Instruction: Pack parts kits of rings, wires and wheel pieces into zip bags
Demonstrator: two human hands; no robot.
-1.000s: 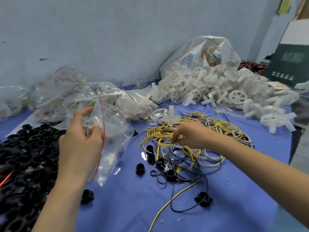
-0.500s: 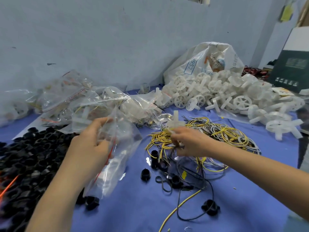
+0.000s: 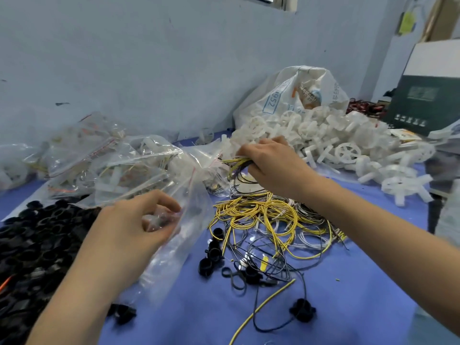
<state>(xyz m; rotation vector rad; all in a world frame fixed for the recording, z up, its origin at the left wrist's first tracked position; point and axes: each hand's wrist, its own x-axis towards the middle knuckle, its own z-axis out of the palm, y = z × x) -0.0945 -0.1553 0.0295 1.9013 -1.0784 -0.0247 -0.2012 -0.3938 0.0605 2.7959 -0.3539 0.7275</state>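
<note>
The zip bag (image 3: 191, 215), pinched in the left grip (image 3: 132, 232) above the table (image 3: 361, 282), looks nearly empty. The right grip (image 3: 273, 165) clutches a wire bundle (image 3: 236, 161) beside the wheel pieces (image 3: 331, 138). Packed bags (image 3: 119, 168) lie behind; heaps of black rings (image 3: 37, 235) remain.

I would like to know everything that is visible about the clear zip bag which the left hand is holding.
The zip bag is thin, clear, crinkled plastic with a red line along its zip edge. The left hand pinches it near the mouth between thumb and fingers, so it hangs slanted, mouth up, its lower end near the blue table cover beside a loose black ring. Whether anything is inside cannot be told. The right hand, gripping wires, does not touch it.
</note>
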